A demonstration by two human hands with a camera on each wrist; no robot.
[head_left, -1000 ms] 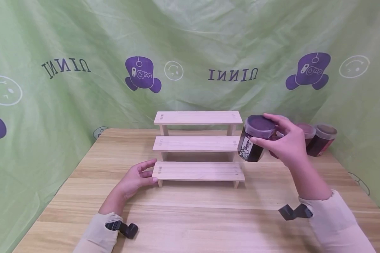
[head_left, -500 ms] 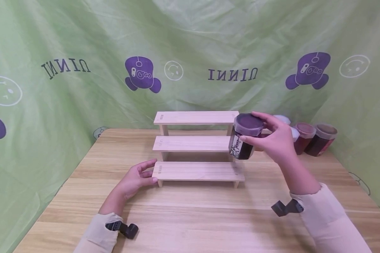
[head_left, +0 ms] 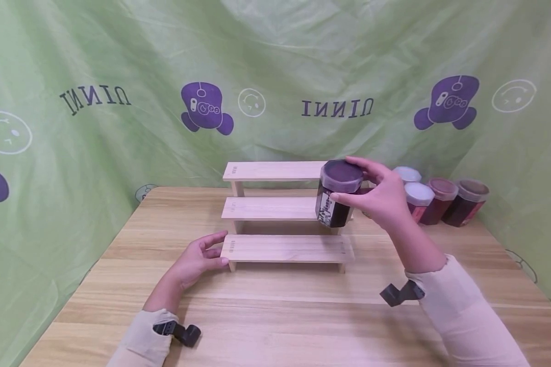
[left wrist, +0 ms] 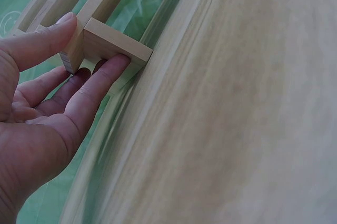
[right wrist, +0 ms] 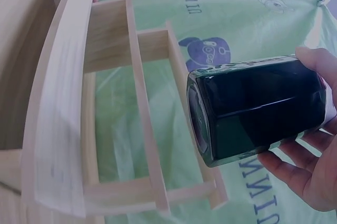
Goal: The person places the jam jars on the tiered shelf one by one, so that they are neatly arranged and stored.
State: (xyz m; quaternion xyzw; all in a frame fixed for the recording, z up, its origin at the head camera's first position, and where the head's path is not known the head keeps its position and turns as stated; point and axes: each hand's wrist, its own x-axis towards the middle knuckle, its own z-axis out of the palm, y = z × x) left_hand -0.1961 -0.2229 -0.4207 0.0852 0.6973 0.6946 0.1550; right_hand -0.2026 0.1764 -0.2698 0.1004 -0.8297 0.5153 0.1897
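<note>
A three-tier wooden step shelf [head_left: 282,250] stands on the table. My left hand [head_left: 196,260] holds the left end of its lowest step; in the left wrist view the thumb is at the board [left wrist: 73,45] and a fingertip touches the support beneath. Raised in my right hand [head_left: 385,199] is a dark, many-sided jar [head_left: 336,209] with a translucent lid and a black-and-white label. Thumb and fingers grip it near the lid. It overlaps the right ends of the upper two steps in the head view. From the right wrist, the jar's glossy dark side [right wrist: 258,110] and base show.
Several lidded jars stand at the back right: two with whitish lids [head_left: 419,193], a reddish one [head_left: 441,196] and a dark one [head_left: 468,199]. A green printed curtain [head_left: 275,66] hangs behind the wooden table [head_left: 275,321].
My right hand has carried the dark jar leftward and slightly up, from beside the shelf to over its right end. More of the jars behind now show. The left hand stays still.
</note>
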